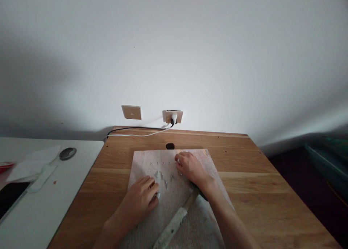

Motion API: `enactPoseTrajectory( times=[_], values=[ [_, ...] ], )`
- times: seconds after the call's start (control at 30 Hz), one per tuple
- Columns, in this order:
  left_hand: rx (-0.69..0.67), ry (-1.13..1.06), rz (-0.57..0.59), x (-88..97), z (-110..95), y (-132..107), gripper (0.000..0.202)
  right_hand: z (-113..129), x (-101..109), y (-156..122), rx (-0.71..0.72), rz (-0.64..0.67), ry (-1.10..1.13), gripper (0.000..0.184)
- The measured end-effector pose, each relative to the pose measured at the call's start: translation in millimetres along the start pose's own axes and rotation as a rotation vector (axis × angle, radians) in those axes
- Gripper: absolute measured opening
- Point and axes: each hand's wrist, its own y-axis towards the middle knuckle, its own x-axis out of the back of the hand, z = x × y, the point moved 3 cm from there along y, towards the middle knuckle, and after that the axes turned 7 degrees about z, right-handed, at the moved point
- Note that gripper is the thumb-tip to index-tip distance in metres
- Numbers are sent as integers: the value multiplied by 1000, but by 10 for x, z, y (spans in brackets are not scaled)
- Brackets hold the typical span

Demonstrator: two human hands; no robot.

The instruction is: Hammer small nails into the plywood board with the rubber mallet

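A pale grey board (152, 160) lies on a wooden table (244, 183). Several small nails (164, 178) stand in the board near its middle. My left hand (140, 198) rests on the board just left of them, fingers curled together, a small pale thing showing at the fingertips. My right hand (190, 167) is closed in a pinch at the right of the nails, on something too small to name. A hammer with a worn wooden handle (175, 220) lies on the board under my right forearm, its dark head hidden near the wrist.
A white desk (54, 201) adjoins the table on the left, with papers (34, 163), a round grey disc (67, 153) and a dark screen (9, 196). Wall sockets (173, 116) with a plugged cable sit behind the table. A cable hole (170, 146) is near the board's far edge.
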Motion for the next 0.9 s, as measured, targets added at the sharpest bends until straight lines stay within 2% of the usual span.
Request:
enactPoseTrajectory(
  times=[0.2,0.4,0.53,0.67,0.73,0.8,0.87,0.9],
  values=[
    [-34,31,-49,-62,3,2,17,42,76,-130,64,-64,58,18],
    [-33,1,-74,-151,37,-6,15,193,-110,-447,166,-83,105,17],
    [-15,-62,-77,-204,73,-105,20,274,-213,-588,187,-87,121,18],
    [-2,-58,-150,-209,122,-285,29,258,-220,-697,186,-115,140,24],
    [10,-17,-204,-213,170,-406,32,208,-195,-802,163,-188,167,19],
    [34,32,-251,-233,238,-535,32,140,-179,-961,122,-344,236,18],
    [72,84,-285,-271,321,-654,30,79,-231,-1149,54,-496,327,20],
    [91,108,-301,-293,361,-704,29,63,-300,-1235,16,-525,355,22]
  ],
)
